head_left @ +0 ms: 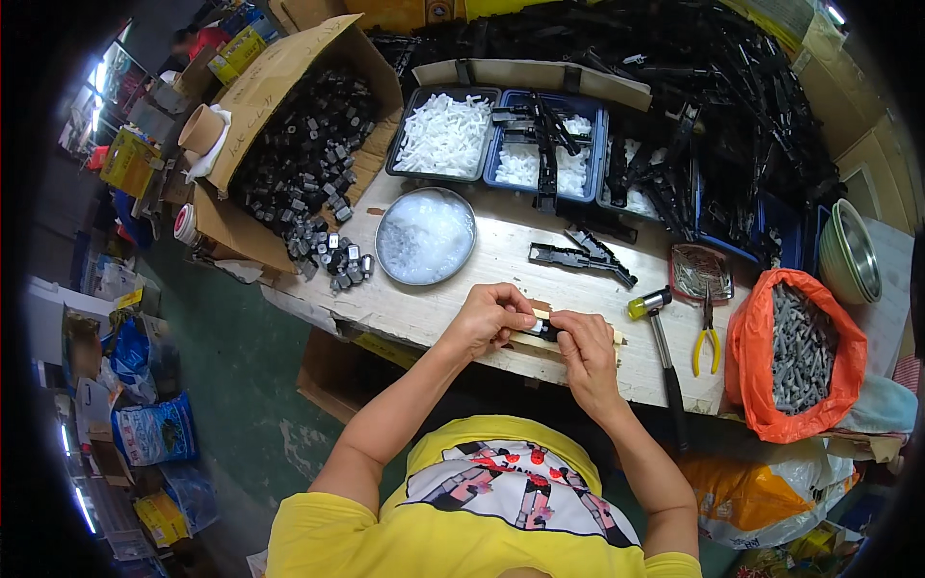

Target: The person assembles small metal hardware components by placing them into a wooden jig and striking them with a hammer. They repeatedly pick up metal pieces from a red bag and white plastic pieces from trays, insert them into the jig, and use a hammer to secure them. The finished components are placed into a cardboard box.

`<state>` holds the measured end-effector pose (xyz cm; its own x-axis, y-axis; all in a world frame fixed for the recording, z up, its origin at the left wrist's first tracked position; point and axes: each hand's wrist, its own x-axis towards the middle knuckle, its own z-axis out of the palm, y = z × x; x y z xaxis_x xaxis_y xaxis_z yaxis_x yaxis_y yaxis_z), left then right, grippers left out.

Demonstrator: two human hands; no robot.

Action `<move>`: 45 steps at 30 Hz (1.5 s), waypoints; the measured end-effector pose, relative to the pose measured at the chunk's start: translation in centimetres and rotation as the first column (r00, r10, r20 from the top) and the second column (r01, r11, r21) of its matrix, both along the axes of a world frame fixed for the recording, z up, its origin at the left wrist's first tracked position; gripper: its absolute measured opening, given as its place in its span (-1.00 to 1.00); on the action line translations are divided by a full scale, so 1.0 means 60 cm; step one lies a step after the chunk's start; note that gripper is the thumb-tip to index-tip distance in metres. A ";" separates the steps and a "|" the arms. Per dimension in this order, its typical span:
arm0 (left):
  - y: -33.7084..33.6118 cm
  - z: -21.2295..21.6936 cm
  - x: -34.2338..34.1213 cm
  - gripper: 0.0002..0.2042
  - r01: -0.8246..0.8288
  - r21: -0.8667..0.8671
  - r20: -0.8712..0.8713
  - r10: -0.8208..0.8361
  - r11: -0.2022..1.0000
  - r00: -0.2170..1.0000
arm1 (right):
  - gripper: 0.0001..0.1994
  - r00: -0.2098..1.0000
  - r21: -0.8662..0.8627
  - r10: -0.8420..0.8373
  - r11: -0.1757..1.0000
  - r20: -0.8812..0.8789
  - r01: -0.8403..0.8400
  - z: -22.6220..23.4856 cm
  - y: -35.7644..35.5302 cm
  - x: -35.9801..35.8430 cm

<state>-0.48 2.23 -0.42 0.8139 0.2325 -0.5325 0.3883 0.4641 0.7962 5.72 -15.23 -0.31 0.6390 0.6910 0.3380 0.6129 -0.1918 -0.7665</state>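
At the table's near edge, my left hand (489, 320) pinches a small white and black part (542, 329) between thumb and fingers. From the other side my right hand (588, 356) has its fingertips closed on the black end of that part. Underneath lies a pale wooden strip or block (619, 338), mostly covered by my hands. Just beyond them rest black plastic assemblies (582, 256). A round metal dish (426, 237) with translucent whitish contents stands to the far left of my hands. To the right lies a hammer (663, 347) with a yellow head end.
Yellow-handled pliers (707, 349) touch a small tray of thin metal pieces (700, 272). A red bag (752, 366) holds grey metal parts. A tipped cardboard box (252, 96) spills black pieces. Trays of white parts (445, 134) and a heap of black assemblies (742, 72) line the back.
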 end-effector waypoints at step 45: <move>0.171 0.049 0.228 -0.93 -0.328 0.872 0.362 -0.026 0.363 0.932 | -0.88 0.762 -0.300 -0.389 0.751 0.518 0.588 0.002 -0.137 0.223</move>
<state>13.17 12.49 2.53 0.7643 0.5592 0.3212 0.0869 -0.5828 0.8079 19.12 -23.48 -0.18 0.8008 0.4507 0.3945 0.5629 -0.7913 -0.2385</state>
